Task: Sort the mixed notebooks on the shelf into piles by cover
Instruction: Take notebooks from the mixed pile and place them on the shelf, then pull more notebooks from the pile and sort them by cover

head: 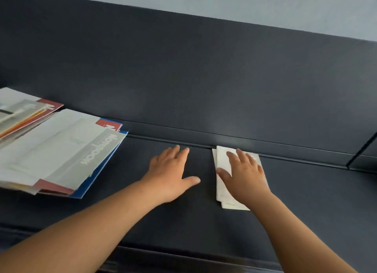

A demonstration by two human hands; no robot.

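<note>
Widest of all, a dark slate-grey flat shelf [306,201], spanning the view from left to right, with a raised seam along its back edge. Behind it, upright, a matching dark grey back panel [183,68]; above that, a strip of pale grey wall [285,1].

On the left of the shelf, a loose fanned heap of mixed paper notebooks [51,150]: white and grey covers on top, one grey cover lettered "notebook", red and blue covers jutting out beneath at the far corner and near edge. Just behind, cut off by the left edge, a second stack of notebooks [24,111] with grey, orange and red covers.

Mid-shelf, the left hand [171,174], palm down, fingers straight and close together, thumb spread rightward, holding nothing; flat on the bare shelf or just above it, contact unclear. Just beside it, the right hand [244,174], fingers straight and spread, pressing flat on a small pile of white rectangular booklets [221,158], far end against the back seam, edges slightly uneven, well apart from the heap.
</note>
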